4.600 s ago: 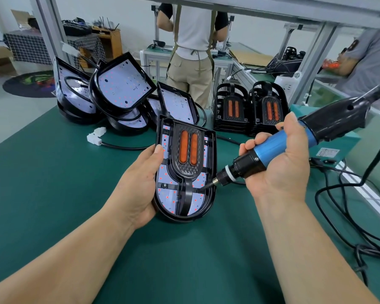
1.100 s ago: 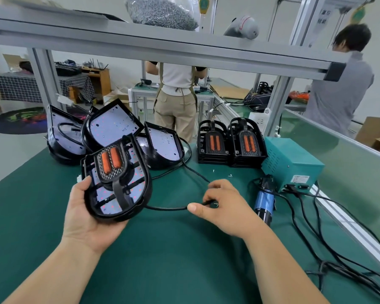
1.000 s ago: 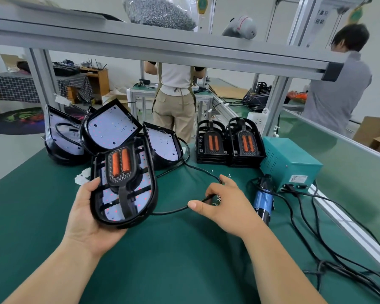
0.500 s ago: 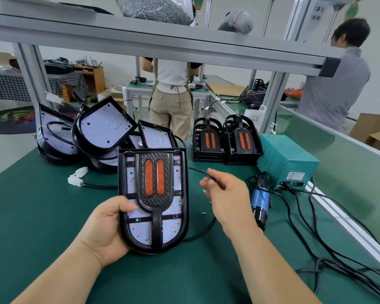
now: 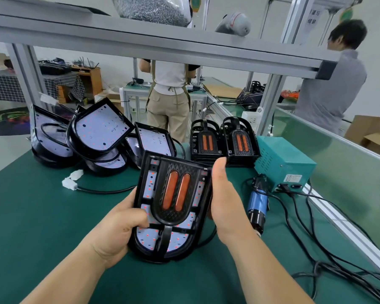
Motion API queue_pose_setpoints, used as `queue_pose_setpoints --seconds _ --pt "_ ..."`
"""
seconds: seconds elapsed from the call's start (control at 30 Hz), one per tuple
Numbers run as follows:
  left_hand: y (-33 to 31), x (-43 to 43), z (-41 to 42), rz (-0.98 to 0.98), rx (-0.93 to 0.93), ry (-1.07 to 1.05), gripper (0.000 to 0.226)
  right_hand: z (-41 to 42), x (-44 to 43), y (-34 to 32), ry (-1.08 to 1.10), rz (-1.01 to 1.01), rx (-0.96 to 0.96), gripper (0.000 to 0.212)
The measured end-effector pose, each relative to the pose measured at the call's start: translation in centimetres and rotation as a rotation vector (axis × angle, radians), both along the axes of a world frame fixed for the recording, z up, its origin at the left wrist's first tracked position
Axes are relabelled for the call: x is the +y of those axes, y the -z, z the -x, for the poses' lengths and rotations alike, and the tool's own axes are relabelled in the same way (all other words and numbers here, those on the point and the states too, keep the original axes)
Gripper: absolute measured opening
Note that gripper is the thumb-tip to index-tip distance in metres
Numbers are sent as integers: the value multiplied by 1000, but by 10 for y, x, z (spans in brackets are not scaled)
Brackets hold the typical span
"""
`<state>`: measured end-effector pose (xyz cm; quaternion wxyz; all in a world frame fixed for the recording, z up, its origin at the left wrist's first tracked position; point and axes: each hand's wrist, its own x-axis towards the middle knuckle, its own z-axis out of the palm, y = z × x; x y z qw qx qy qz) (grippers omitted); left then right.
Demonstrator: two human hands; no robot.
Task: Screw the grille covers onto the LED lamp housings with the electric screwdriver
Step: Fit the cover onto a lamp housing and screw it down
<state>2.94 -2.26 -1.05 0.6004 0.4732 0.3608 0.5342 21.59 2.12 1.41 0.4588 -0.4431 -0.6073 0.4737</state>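
Green bench mat (image 5: 42,216) below, the left hand (image 5: 119,229) clamped the lamp housing (image 5: 176,240) at its lower edge, held above the mat; the right hand (image 5: 226,202) flanked its right edge, fingers hidden, grip unclear; the electric screwdriver (image 5: 258,205) lay nearby.

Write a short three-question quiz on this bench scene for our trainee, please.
1. True or false: the screwdriver lies on the mat, in neither hand.
2. The lamp is held by: A) one hand; B) both hands; C) no hand.
3. How many cover stacks stand behind the lamp?

Key
1. True.
2. B: the left hand and right hand both grip it.
3. Two, side by side.
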Motion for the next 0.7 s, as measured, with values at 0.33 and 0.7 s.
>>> queue_pose_setpoints --seconds 0.33,0.7 --pt "-4 1 -2 58 45 38 44 -2 -2 2 -104 -121 172 51" --pt "-8 -5 1 -109 287 87 37 -8 -3 -1 -146 -135 170 30"
